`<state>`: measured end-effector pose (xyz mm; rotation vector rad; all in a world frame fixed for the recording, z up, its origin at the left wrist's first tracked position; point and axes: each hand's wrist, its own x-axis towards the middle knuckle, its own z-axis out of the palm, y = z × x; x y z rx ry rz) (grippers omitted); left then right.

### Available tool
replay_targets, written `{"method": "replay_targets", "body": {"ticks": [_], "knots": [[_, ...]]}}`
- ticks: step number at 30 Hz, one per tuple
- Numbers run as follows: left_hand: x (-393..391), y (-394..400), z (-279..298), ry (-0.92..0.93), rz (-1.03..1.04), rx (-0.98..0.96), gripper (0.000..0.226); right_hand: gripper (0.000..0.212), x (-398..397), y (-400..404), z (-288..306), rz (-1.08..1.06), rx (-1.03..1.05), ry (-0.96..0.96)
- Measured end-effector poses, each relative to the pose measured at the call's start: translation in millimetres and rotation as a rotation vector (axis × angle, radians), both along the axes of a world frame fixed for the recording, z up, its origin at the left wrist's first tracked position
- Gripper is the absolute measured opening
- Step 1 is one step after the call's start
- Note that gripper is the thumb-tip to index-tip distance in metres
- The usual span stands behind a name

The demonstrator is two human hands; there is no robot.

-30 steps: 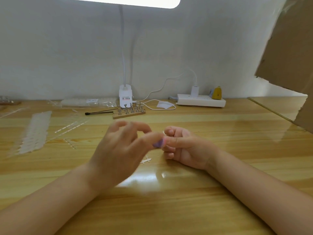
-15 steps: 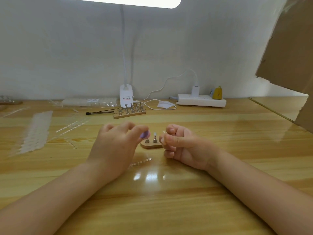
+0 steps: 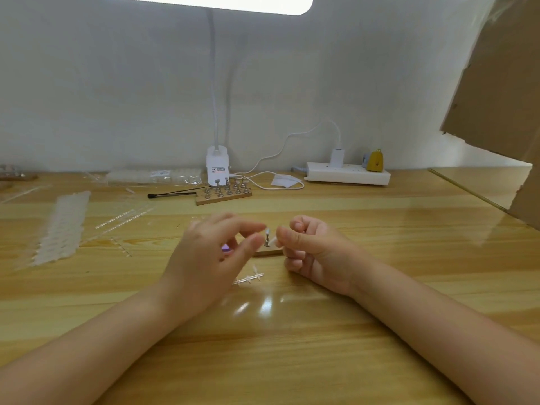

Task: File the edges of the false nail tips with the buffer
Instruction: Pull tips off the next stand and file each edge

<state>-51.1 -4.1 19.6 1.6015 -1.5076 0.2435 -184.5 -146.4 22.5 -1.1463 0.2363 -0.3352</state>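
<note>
A second ago the left hand point(image 3: 204, 264) and the right hand point(image 3: 309, 252) were pressed together at a purple buffer point(image 3: 225, 248); now they are drawn apart, and a small wooden stand point(image 3: 267, 252) is uncovered between them on the desk point(image 3: 380, 229). The buffer is glimpsed as a purple sliver under the blurred left fingers; whether that grip is closed on it cannot be told. A clear false nail tip point(image 3: 272, 241) is pinched in the right grip, just beside the stand's peg. A filing stroke is judged finished, with the tip perhaps to be parked
</note>
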Motion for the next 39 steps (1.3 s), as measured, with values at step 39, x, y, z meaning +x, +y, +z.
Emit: {"method": "replay_targets", "body": {"ticks": [39], "knots": [[1.0,1.1,-7.6,-0.003,0.200,0.124,0.021,0.020,-16.5,-25.8,-10.1,-0.699,-1.930,0.245]]}}
